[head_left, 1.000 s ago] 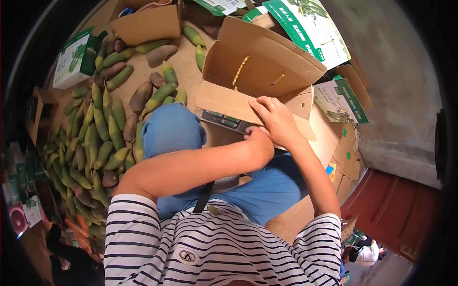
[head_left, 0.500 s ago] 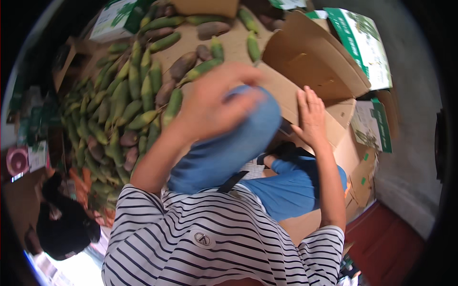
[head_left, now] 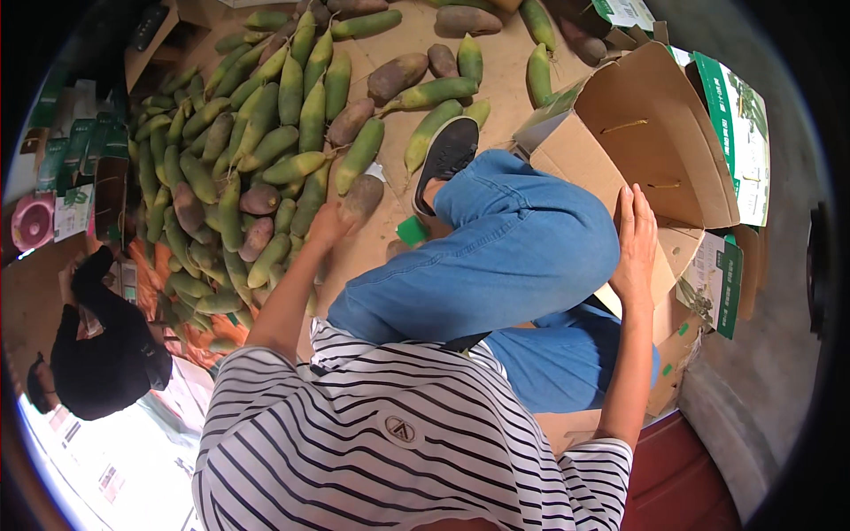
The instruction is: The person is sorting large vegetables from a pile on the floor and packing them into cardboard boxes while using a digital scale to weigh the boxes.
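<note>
The left hand (head_left: 329, 224) reaches out at about ten o'clock from the person's raised knee, the bare forearm running straight from the striped sleeve toward the heap of long green and brownish pods (head_left: 257, 150) that fills the picture from nine to twelve o'clock. Its fingers are bent over the near end of one brown pod (head_left: 361, 198) at the edge of the heap; whether they have closed round it or merely rest on it cannot be told. The right hand (head_left: 636, 246) is at three o'clock, arm nearly straight, fingers stretched flat and together, palm laid against the lower flap of the open cardboard box (head_left: 660, 142), holding nothing. The box stands tipped open at about two o'clock, just beside the blue-jeaned knee (head_left: 522, 248). A black shoe (head_left: 447, 157) points toward twelve o'clock among the pods. A small green object (head_left: 412, 231) lies on the floor near the shoe. Another person in black (head_left: 102, 350) crouches at eight o'clock.
</note>
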Demonstrator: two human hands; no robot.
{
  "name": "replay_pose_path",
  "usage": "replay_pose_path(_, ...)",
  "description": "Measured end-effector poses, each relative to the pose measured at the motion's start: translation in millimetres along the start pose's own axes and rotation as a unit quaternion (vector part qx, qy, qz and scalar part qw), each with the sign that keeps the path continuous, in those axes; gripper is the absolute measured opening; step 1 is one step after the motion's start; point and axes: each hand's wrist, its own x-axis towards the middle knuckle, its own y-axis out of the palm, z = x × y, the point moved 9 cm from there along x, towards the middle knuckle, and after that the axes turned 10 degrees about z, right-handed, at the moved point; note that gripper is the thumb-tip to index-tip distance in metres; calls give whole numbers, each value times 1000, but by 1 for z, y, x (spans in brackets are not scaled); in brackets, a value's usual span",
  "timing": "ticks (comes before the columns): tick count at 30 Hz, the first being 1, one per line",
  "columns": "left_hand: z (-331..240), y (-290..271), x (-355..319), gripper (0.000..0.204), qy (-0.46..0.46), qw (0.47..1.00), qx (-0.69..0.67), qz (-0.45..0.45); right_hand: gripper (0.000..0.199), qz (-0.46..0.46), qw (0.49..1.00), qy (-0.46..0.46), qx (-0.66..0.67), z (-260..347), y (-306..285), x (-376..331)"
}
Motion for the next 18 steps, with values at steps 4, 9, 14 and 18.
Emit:
replay_pose_path(4,-4,30,44,72,-4,999,39,-15,84,-12,1000,-21,1,-2,-1,-1)
replay_pose_path(9,30,48,61,92,-52,998,-23,-25,102,24,999,-23,38,4,-5,7)
replay_pose_path(14,-26,42,30,76,-4,956,-282,78,104,55,997,7,49,-9,-3,-1)
replay_pose_path(18,-105,-13,-3,63,90,935,-337,65,100,44,998,0,48,-11,-2,-1)
